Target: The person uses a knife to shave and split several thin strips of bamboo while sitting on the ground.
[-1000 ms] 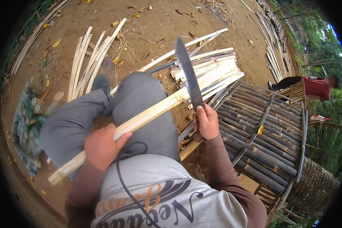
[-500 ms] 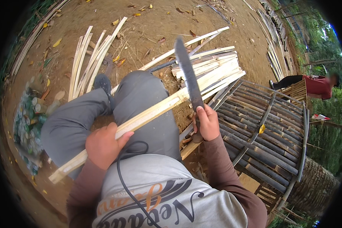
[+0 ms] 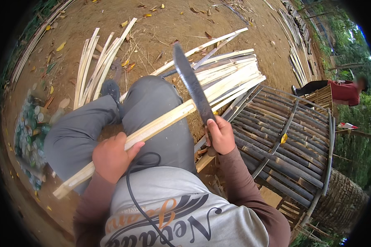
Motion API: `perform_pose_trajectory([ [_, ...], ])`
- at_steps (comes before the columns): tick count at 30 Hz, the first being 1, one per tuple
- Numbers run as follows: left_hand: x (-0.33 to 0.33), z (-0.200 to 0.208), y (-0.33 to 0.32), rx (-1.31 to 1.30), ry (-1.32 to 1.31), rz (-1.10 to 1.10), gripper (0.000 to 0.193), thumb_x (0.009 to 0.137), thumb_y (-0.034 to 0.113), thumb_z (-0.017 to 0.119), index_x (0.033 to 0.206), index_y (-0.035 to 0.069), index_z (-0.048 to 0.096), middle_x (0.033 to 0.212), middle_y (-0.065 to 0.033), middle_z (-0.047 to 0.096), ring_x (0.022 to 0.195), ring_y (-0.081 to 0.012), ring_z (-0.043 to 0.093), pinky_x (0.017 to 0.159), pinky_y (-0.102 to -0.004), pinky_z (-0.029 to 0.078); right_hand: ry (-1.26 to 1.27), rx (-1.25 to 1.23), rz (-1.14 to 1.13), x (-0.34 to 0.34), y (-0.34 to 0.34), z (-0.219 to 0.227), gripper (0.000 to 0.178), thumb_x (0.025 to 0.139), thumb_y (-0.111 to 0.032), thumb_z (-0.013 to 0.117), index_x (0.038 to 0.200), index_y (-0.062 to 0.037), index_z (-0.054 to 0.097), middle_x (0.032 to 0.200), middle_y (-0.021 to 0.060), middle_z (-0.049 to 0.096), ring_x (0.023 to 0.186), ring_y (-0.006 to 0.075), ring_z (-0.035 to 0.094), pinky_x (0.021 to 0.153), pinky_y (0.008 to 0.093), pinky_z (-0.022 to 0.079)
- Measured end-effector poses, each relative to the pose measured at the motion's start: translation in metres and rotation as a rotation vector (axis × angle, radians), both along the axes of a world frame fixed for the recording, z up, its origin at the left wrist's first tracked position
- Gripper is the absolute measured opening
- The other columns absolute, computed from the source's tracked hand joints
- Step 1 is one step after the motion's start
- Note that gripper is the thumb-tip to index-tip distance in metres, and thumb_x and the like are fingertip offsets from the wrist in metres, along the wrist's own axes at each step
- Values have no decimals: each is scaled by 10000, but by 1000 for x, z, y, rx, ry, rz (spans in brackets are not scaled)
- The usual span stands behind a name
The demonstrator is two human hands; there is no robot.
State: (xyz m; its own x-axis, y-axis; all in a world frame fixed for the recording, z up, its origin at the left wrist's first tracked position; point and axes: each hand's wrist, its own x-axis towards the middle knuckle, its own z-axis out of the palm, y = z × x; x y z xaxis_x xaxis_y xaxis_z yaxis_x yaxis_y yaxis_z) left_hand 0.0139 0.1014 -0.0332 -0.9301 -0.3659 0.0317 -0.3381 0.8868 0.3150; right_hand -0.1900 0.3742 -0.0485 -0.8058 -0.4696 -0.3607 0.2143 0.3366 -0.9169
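My left hand is closed around a long pale bamboo strip that lies slanted across my thigh, its near end sticking out at the lower left. In my right hand is a machete, gripped by its handle. The dark, broad blade points up and to the left and passes over the strip beyond my knee. Whether the blade touches the strip I cannot tell. Behind the blade, the far part of the strip overlaps a pile of split bamboo strips.
A bamboo slat bench stands at the right, by a tree trunk. More strips lie beyond my foot. Plastic bottles are heaped at the left. A person in a red shirt is at the far right. A black cable hangs over my shirt.
The machete blade has tipped to the left, and my right hand has shifted slightly left with it. My left hand and the bamboo strip have stayed in place.
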Motion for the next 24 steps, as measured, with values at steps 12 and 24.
perform_pose_trajectory([
  [12,0,-4,1,-9,21,-4,542,847,589,791,755,109,557,669,-100,597,621,-320,628,555,-442,499,19,-83,-146,-1,-8,-2,251,1116,-220,485,1040,-16,610,687,39,585,461,111,512,444,274,424],
  [24,1,-6,1,-54,48,-9,546,845,610,777,761,117,556,668,-88,582,629,-306,628,555,-429,502,6,29,23,-13,6,-3,251,1112,-216,496,1089,7,607,679,35,568,477,119,518,454,269,432],
])
